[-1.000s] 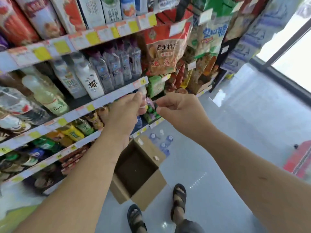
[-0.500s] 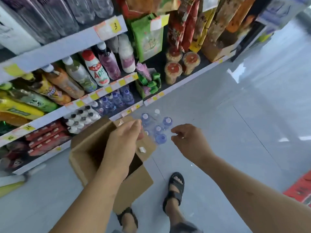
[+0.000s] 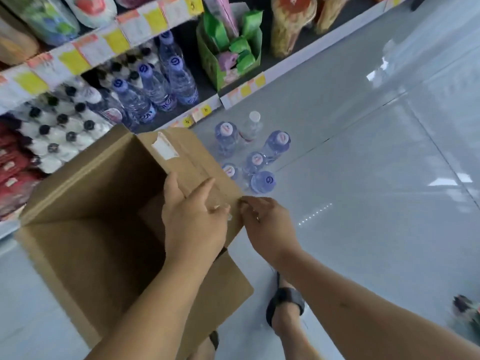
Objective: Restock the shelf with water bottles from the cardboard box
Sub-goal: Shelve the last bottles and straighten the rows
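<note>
An open cardboard box (image 3: 85, 193) stands on the floor, and its inside looks empty. My left hand (image 3: 193, 219) lies on the box's right flap (image 3: 197, 162), fingers fairly straight, thumb at the inner edge. Just to the right, my right hand (image 3: 265, 222) has its fingers curled and pinches the flap's outer corner. Beyond the flap, several blue-capped water bottles (image 3: 255, 162) stand on the floor. More of the same bottles (image 3: 158, 84) fill part of the bottom shelf (image 3: 207, 110).
White bottles with black caps (image 3: 59, 126) and red packs (image 3: 13, 172) sit left on the bottom shelf. A green snack display box (image 3: 231, 53) stands to the right of the water. My sandalled foot (image 3: 285, 305) is beside the box. Glossy floor (image 3: 376, 178) stretches right.
The view dropped from the upper shelves to the floor. Both hands came down from shelf height to the box's right flap, and the box is much nearer now.
</note>
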Motion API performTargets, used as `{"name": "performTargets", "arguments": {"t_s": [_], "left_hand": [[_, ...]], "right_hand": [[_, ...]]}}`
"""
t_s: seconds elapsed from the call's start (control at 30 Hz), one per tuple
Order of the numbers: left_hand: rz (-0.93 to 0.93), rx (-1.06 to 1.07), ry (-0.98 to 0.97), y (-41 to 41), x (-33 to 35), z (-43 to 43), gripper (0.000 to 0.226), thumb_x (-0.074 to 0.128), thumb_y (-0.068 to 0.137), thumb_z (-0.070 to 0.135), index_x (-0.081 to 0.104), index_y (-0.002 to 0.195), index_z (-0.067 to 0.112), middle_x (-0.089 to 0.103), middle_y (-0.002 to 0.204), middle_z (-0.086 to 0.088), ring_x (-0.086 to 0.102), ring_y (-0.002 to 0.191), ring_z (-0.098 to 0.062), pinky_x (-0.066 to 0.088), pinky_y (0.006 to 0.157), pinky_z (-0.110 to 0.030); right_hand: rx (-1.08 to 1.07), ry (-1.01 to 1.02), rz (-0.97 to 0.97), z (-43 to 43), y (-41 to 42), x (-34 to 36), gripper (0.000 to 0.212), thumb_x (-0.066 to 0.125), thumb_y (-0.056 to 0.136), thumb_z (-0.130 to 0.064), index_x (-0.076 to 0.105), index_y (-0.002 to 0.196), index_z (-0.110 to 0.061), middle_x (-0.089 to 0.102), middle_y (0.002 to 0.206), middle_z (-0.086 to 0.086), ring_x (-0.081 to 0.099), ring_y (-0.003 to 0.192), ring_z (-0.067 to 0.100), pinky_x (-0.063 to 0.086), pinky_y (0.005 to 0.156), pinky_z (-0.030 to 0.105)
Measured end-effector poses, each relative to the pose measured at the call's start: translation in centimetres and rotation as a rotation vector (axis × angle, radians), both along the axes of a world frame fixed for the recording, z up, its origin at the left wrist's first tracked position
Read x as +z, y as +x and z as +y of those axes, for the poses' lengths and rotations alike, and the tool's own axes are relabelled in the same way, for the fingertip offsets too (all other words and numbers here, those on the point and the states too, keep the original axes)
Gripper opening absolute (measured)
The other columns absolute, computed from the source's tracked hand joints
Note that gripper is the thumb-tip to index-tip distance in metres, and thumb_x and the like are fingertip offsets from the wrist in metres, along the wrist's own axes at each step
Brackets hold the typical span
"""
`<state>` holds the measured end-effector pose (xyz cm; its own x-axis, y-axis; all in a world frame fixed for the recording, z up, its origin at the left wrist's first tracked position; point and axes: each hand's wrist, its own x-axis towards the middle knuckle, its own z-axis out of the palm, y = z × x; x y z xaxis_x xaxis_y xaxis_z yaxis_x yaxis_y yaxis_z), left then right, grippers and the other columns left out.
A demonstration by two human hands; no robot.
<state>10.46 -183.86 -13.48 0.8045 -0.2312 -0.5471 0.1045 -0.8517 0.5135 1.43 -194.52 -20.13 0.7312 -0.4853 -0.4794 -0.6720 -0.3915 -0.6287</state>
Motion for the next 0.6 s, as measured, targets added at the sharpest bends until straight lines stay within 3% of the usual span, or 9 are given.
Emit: {"name": "performTargets", "arguments": {"t_s": [0.07,0.1,0.2,0.23,0.3,0.33,0.4,0.47,0.6], "left_hand": [[-0.044,0.003,-0.028,-0.1,-0.4,0.3,0.05,0.069,0.091,0.029,0.055,0.138,0.034,0.004,0.162,0.01,0.022,0.148,-0.02,0.032,0.117,-0.043],[-0.067,0.026,-0.051,-0.1,-0.4,0.4,0.048,0.068,0.091,0.029,0.056,0.138,0.034,0.007,0.162,0.009,0.02,0.148,-0.018,0.031,0.118,-0.041],[-0.103,0.11,-0.157,0.4,0.4,1.7,0.04,0.063,0.094,0.026,0.06,0.134,0.031,0.028,0.158,0.007,0.027,0.145,-0.01,0.033,0.116,-0.04],[-0.104,0.146,-0.186,0.7,0.6,2.3,0.039,0.062,0.095,0.025,0.06,0.133,0.03,0.034,0.155,0.008,0.031,0.143,-0.008,0.034,0.116,-0.039],[-0.067,0.237,-0.231,1.3,1.2,3.9,0.037,0.06,0.096,0.024,0.061,0.132,0.029,0.041,0.151,0.008,0.037,0.138,-0.005,0.037,0.113,-0.033],[-0.049,0.282,-0.25,1.6,1.5,4.9,0.036,0.06,0.096,0.024,0.062,0.132,0.029,0.043,0.15,0.009,0.04,0.135,-0.003,0.038,0.11,-0.029],[-0.04,0.351,-0.266,2.2,1.9,7.2,0.034,0.06,0.096,0.025,0.063,0.13,0.03,0.045,0.147,0.012,0.044,0.128,0.001,0.04,0.104,-0.023],[-0.044,0.399,-0.266,2.8,2.3,9.6,0.032,0.059,0.096,0.028,0.063,0.127,0.035,0.046,0.144,0.017,0.046,0.119,0.006,0.042,0.099,-0.02],[-0.031,0.503,-0.273,4.0,2.3,14.1,0.029,0.058,0.097,0.032,0.063,0.123,0.041,0.052,0.137,0.019,0.051,0.113,0.006,0.043,0.089,-0.014]], "right_hand": [[0.017,-0.116,-0.005,0.8,0.2,0.1,0.027,0.052,0.097,-0.023,0.069,0.118,-0.024,0.053,0.139,0.009,0.047,0.126,0.031,0.044,0.1,0.038],[0.023,-0.155,-0.043,1.2,0.5,0.6,0.028,0.051,0.097,-0.021,0.069,0.118,-0.022,0.054,0.139,0.009,0.045,0.128,0.032,0.043,0.102,0.04],[0.065,-0.168,-0.208,2.8,2.1,3.0,0.03,0.046,0.093,-0.036,0.069,0.102,-0.018,0.069,0.102,0.0,0.059,0.096,0.029,0.049,0.083,0.044],[0.12,-0.16,-0.181,3.6,2.7,3.8,0.041,0.041,0.091,-0.048,0.065,0.109,-0.021,0.068,0.097,-0.002,0.059,0.092,0.028,0.05,0.08,0.042],[0.24,-0.128,-0.049,5.3,3.8,4.7,0.067,0.036,0.082,-0.063,0.046,0.138,-0.028,0.065,0.112,-0.002,0.059,0.103,0.027,0.051,0.084,0.04],[0.287,-0.117,0.01,5.9,4.4,4.6,0.072,0.04,0.083,-0.06,0.032,0.148,-0.03,0.061,0.121,0.0,0.058,0.109,0.027,0.051,0.086,0.039],[0.359,-0.099,0.064,7.2,5.5,4.3,0.07,0.05,0.092,-0.035,0.017,0.153,-0.032,0.058,0.125,0.006,0.058,0.108,0.031,0.049,0.085,0.037],[0.391,-0.089,0.06,8.7,6.6,4.2,0.068,0.046,0.093,-0.015,0.018,0.153,-0.031,0.06,0.12,0.009,0.059,0.102,0.032,0.049,0.082,0.037],[0.435,-0.061,-0.007,13.0,8.0,4.2,0.069,0.044,0.091,-0.009,0.021,0.153,-0.029,0.059,0.122,0.007,0.061,0.098,0.032,0.052,0.082,0.041]]}}
